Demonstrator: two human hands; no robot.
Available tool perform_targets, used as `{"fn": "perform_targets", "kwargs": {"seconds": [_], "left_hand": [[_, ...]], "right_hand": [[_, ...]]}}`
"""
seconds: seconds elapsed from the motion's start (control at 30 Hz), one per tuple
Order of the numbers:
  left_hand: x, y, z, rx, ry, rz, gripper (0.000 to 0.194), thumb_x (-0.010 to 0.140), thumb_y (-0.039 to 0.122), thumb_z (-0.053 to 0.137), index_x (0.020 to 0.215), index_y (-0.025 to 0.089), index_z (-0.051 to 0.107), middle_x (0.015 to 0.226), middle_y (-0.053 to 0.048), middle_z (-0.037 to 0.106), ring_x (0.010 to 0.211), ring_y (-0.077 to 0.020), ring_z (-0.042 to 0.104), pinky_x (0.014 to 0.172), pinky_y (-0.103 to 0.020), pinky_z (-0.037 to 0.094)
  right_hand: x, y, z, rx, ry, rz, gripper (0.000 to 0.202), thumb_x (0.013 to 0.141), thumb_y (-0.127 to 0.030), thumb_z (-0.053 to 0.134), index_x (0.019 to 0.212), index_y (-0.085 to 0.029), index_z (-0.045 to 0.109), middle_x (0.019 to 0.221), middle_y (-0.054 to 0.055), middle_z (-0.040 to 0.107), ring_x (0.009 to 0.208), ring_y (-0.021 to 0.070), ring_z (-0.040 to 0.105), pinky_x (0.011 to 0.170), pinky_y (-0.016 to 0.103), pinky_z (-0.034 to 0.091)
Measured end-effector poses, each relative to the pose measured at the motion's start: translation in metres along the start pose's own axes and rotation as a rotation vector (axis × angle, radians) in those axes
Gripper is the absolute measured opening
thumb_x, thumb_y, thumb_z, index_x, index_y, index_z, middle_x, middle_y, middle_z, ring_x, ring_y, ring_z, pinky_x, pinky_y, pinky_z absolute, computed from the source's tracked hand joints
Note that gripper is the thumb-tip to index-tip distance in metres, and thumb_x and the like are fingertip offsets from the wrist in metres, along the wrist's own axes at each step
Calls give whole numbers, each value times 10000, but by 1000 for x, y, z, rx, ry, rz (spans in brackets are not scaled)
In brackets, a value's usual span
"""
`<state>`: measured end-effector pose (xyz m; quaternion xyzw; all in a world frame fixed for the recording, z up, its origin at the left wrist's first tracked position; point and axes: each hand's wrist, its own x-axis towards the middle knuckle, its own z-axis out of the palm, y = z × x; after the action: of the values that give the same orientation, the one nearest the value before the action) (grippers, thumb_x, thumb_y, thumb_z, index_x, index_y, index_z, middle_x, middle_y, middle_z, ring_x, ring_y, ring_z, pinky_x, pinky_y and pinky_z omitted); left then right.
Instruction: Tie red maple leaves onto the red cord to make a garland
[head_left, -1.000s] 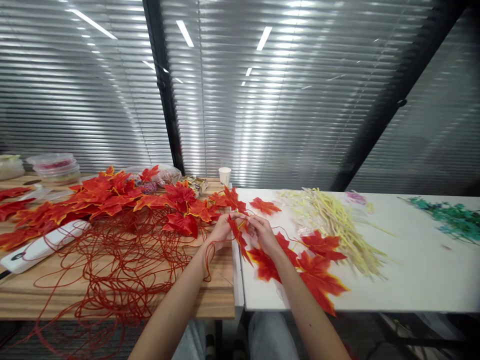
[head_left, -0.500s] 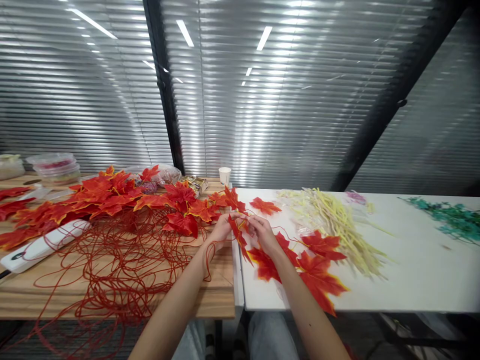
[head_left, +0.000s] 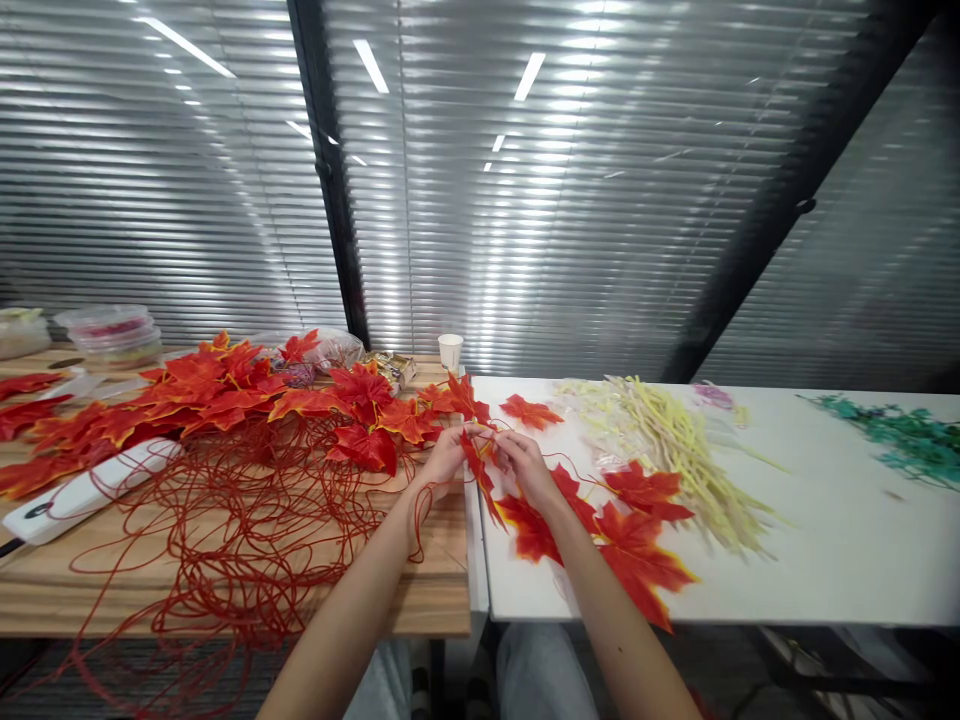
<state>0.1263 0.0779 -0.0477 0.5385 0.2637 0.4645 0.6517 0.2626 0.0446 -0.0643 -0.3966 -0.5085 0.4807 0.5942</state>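
Fingertips nearly meet above the seam between the two tables. My left hand (head_left: 448,453) is closed on the red cord, part of which loops over the wrist. Pinched close beside it, my right hand (head_left: 523,460) holds the cord near the base of a red leaf (head_left: 481,472) that hangs between the hands. More red maple leaves (head_left: 641,558) lie under and beside my right forearm, joined by cord. To the left spreads a loose tangle of red cord (head_left: 247,530), with a heap of red leaves (head_left: 202,388) behind it. Fine detail at the fingertips is too small to tell.
A white power strip (head_left: 97,490) lies at the left on the wooden table (head_left: 442,605). Clear tubs (head_left: 112,335) and a paper cup (head_left: 450,351) stand at the back. Yellow strands (head_left: 675,450) and green foliage (head_left: 907,437) lie on the white table (head_left: 825,570).
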Motion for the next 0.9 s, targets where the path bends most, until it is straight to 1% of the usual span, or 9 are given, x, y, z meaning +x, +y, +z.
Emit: {"fn": "perform_targets", "kwargs": {"seconds": [0.13, 0.23, 0.4, 0.63, 0.8, 0.9], "left_hand": [[-1, 1, 1, -8, 0, -17, 320, 573, 321, 735, 803, 105, 683, 782, -99, 664, 744, -190, 573, 669, -283, 424], [-1, 1, 1, -17, -1, -27, 331, 585, 336, 726, 813, 101, 681, 778, -101, 662, 727, -185, 574, 656, -280, 422], [0, 1, 0, -28, 1, -32, 319, 587, 343, 723, 798, 107, 683, 775, -92, 655, 694, -163, 574, 647, -267, 421], [-2, 4, 3, -25, 10, -41, 243, 587, 322, 723, 740, 138, 681, 718, -41, 625, 617, -115, 545, 591, -229, 410], [-2, 5, 3, -26, 24, -46, 233, 577, 305, 727, 728, 136, 674, 744, -49, 621, 636, -121, 546, 587, -225, 418], [-1, 3, 2, -19, 26, -57, 257, 578, 305, 725, 759, 128, 677, 754, -55, 621, 617, -114, 538, 570, -222, 416]], "right_hand": [[1, 1, 0, 15, 10, -4, 291, 747, -427, 575, 593, -186, 524, 502, -43, 376, 479, 94, 328, 477, 250, 229], [1, 3, 1, 59, 19, -12, 289, 742, -408, 586, 573, -192, 497, 515, -46, 379, 480, 93, 322, 482, 251, 239], [2, 6, 0, 77, 29, -16, 264, 748, -396, 584, 597, -192, 508, 539, -43, 388, 493, 96, 324, 487, 250, 250], [2, 6, 1, 68, 43, -6, 293, 728, -435, 593, 595, -195, 489, 537, -41, 365, 494, 99, 318, 480, 246, 254], [2, 4, 1, 51, 24, -21, 298, 737, -422, 584, 576, -195, 478, 522, -43, 361, 486, 97, 318, 481, 249, 249], [2, 2, 1, 37, 24, -21, 311, 734, -429, 581, 562, -195, 472, 513, -45, 370, 480, 97, 322, 483, 252, 250]]}}
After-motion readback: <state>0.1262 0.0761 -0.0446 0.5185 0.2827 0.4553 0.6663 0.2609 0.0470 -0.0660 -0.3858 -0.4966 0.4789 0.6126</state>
